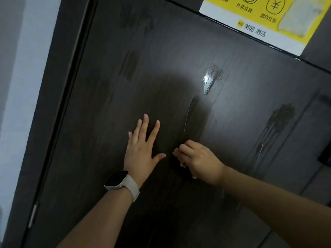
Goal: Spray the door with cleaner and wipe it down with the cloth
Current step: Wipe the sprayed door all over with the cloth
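Dark wood-grain door (179, 51) fills nearly the whole view, tilted, with its frame and a pale wall strip (26, 86) running down the left side. Door surface is wet in patches: darker streaky blotches upper left and centre left, one glossy run (207, 83) catching light right of centre, another dark dripping patch (279, 120) further right with a thin trickle below it.

Right hand (198, 161) sits low centre against the door, fingers curled tight around something small and pale; only slivers show between the fingers and under the palm. Probably the cloth (183, 164), bunched up, but too little is visible to be sure. Thin bracelet at that wrist.

Left hand (141, 149) is just beside it, to its left, palm flat on the door, fingers straight and splayed, thumb pointing toward the right hand. Not gripping anything. Smartwatch (118, 179) with a white strap on the left wrist, dark screen facing up. Both forearms come in from the bottom edge.

Spray bottle not in view.

Yellow and white sticker (265, 18) with Chinese text stuck at top right, spanning the seam above the panel. Metal hinge (33, 215) on the frame at lower left. Dark rectangular fitting (325, 131) at the right edge, cropped, can't identify it.
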